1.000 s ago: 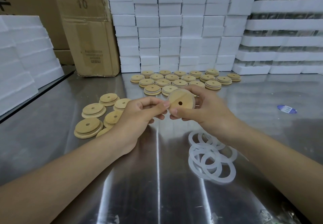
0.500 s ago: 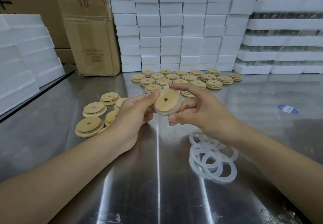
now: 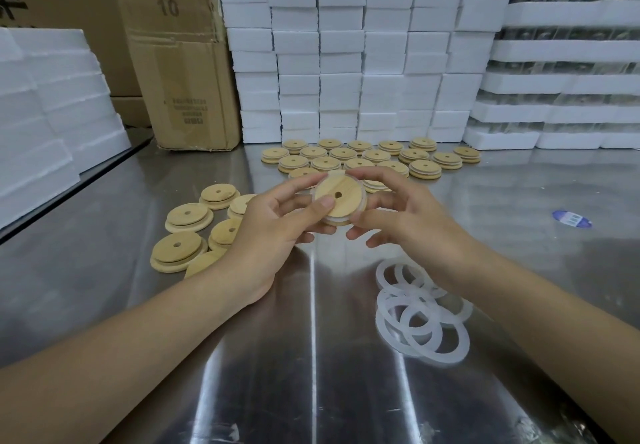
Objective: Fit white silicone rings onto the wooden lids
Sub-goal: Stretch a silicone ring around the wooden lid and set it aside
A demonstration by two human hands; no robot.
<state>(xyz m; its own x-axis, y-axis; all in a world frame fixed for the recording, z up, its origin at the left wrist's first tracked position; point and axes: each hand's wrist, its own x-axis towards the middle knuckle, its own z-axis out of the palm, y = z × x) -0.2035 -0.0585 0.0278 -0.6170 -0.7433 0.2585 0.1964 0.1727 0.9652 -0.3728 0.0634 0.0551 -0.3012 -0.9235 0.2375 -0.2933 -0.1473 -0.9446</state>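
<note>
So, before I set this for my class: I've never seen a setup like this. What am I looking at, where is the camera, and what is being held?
There is no machine here, only a person's two bare hands. The camera sits on the person's head and looks forward and down, so both arms reach in from the bottom. The left hand and right hand together hold one round wooden lid above a shiny metal table. A pale ring shows around its edge. Loose white rings lie piled near the right arm. To the left lie bare lids, with more lids in rows farther back, before stacked foam blocks and a cardboard box.
</note>
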